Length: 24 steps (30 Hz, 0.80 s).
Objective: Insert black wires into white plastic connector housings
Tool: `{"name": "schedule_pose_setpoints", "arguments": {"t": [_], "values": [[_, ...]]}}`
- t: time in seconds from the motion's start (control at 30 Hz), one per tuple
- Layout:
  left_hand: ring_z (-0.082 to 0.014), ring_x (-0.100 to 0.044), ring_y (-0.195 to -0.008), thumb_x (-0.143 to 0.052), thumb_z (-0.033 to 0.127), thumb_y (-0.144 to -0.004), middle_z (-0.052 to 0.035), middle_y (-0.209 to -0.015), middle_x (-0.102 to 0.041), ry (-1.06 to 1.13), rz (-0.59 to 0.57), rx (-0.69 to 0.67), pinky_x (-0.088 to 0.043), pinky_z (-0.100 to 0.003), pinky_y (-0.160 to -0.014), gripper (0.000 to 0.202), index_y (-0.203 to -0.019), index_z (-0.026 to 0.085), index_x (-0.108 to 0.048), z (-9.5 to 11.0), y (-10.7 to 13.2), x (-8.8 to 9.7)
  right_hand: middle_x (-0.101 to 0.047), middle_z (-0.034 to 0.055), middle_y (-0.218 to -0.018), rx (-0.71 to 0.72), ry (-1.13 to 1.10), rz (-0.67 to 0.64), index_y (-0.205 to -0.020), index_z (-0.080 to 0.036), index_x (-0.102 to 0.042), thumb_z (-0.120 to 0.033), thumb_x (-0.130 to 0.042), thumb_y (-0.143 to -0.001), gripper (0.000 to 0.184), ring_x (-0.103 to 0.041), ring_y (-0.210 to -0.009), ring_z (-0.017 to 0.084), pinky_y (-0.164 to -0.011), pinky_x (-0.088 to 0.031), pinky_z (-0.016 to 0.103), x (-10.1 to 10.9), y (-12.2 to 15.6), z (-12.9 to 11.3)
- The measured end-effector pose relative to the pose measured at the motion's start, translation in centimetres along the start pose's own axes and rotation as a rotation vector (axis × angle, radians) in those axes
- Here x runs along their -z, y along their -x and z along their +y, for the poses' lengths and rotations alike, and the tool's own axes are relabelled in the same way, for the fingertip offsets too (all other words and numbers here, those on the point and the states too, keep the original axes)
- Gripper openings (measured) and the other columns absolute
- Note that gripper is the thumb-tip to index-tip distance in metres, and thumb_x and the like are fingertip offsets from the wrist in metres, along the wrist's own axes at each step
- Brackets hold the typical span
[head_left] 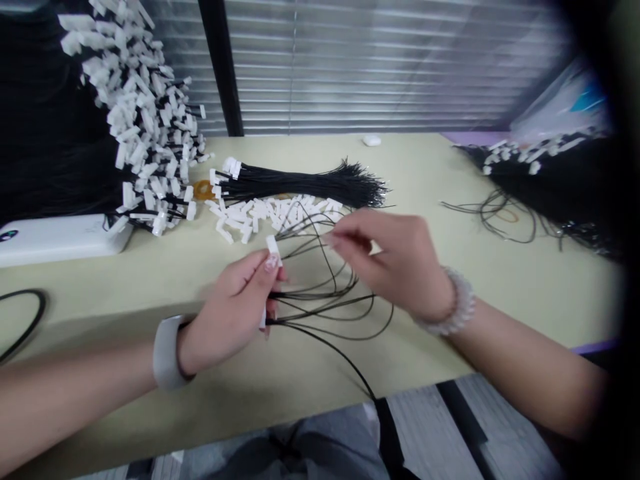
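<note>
Two hands showed in my head view, and much of what they held was hard to make out. The left hand point(240, 293) pinched a white connector point(273, 249) under its thumb; the thumb covered the lower end, and the other fingers were mostly hidden behind. A second white piece point(263, 319) barely peeped out below them. The right hand point(395, 257) had thumb and fingertips pressed together among the black wires point(320, 308), but blur kept me from telling whether one lay between. At the left, a large heap point(135, 120) ran out of frame; darkness cut off the pile point(550, 180) at right. The connector was over the table point(150, 283), nearer me than the loose connectors point(270, 215). Its long axis ran steeply, top leaning left and pointing away from me, while the wires stretched rightward in loops.
</note>
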<state>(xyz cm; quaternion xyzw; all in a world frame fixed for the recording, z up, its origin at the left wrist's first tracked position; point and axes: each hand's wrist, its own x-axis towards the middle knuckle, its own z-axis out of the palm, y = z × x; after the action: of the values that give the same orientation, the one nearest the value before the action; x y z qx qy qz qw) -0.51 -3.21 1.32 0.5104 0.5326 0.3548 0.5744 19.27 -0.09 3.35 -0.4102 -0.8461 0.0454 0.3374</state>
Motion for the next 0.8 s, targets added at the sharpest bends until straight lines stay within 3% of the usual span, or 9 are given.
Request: {"name": "schedule_pose_setpoints", "arguments": {"t": [0.1,0.2,0.37,0.47,0.53,0.63,0.8], "values": [[-0.0056,-0.044,-0.047,-0.042,0.049,-0.081,0.0026,-0.069,-0.042,0.101,0.169,-0.044,-0.037,-0.013,-0.034,0.029,-0.077,0.021,-0.048,0.0,-0.6,0.3,-0.054,-0.0010,-0.055,-0.197,0.002,0.014,-0.065,-0.019,-0.056,-0.037,-0.046,-0.085,0.029,-0.045,-0.049,0.009,-0.049,-0.035,0.023,1.4,-0.8,2.7],[-0.0067,-0.045,-0.050,-0.042,0.050,-0.082,0.0020,-0.071,-0.041,0.136,0.207,-0.088,-0.039,-0.014,-0.036,0.030,-0.076,0.021,-0.049,-0.2,-1.2,0.6,-0.057,-0.0011,-0.058,-0.310,-0.079,-0.215,-0.065,-0.018,-0.057,-0.040,-0.042,-0.086,0.035,-0.051,-0.053,0.009,-0.053,-0.039,0.023,2.1,-1.2,5.2],[-0.0074,-0.044,-0.052,-0.042,0.047,-0.083,0.0011,-0.071,-0.040,0.151,0.224,-0.138,-0.039,-0.014,-0.036,0.027,-0.077,0.021,-0.048,-0.5,-1.4,0.7,-0.064,-0.0003,-0.072,-0.120,-0.285,-0.813,-0.080,-0.019,-0.065,-0.035,-0.050,-0.082,0.022,-0.057,-0.063,0.010,-0.054,-0.042,0.021,2.8,-1.1,5.4],[-0.0065,-0.043,-0.051,-0.040,0.046,-0.084,0.0014,-0.069,-0.039,0.144,0.228,-0.165,-0.039,-0.013,-0.036,0.028,-0.077,0.020,-0.048,-0.6,-1.4,0.7,-0.065,-0.0009,-0.073,-0.021,-0.403,-1.008,-0.084,-0.020,-0.066,-0.028,-0.051,-0.082,0.018,-0.058,-0.062,0.009,-0.056,-0.043,0.020,3.6,-0.9,3.5],[-0.0063,-0.044,-0.051,-0.039,0.046,-0.084,0.0016,-0.069,-0.040,0.136,0.234,-0.171,-0.038,-0.012,-0.035,0.028,-0.077,0.020,-0.047,-0.6,-1.5,0.6,-0.064,-0.0019,-0.069,0.001,-0.407,-1.034,-0.082,-0.020,-0.065,-0.025,-0.050,-0.083,0.017,-0.057,-0.060,0.008,-0.055,-0.042,0.019,4.1,-0.9,2.1],[-0.0062,-0.047,-0.050,-0.039,0.048,-0.084,0.0009,-0.072,-0.045,0.089,0.256,-0.166,-0.039,-0.012,-0.034,0.031,-0.078,0.019,-0.049,-0.5,-1.5,0.4,-0.061,-0.0031,-0.063,-0.053,-0.406,-0.948,-0.077,-0.018,-0.063,-0.024,-0.046,-0.085,0.020,-0.055,-0.057,0.007,-0.053,-0.041,0.017,3.9,-0.6,0.5],[-0.0051,-0.050,-0.048,-0.041,0.048,-0.083,0.0002,-0.076,-0.050,-0.001,0.241,-0.199,-0.042,-0.012,-0.034,0.032,-0.077,0.018,-0.050,-0.5,-0.9,0.1,-0.062,-0.0018,-0.067,-0.256,-0.468,-0.757,-0.079,-0.017,-0.061,-0.035,-0.041,-0.088,0.029,-0.054,-0.052,0.005,-0.047,-0.040,0.015,1.3,0.3,-0.8]]}}
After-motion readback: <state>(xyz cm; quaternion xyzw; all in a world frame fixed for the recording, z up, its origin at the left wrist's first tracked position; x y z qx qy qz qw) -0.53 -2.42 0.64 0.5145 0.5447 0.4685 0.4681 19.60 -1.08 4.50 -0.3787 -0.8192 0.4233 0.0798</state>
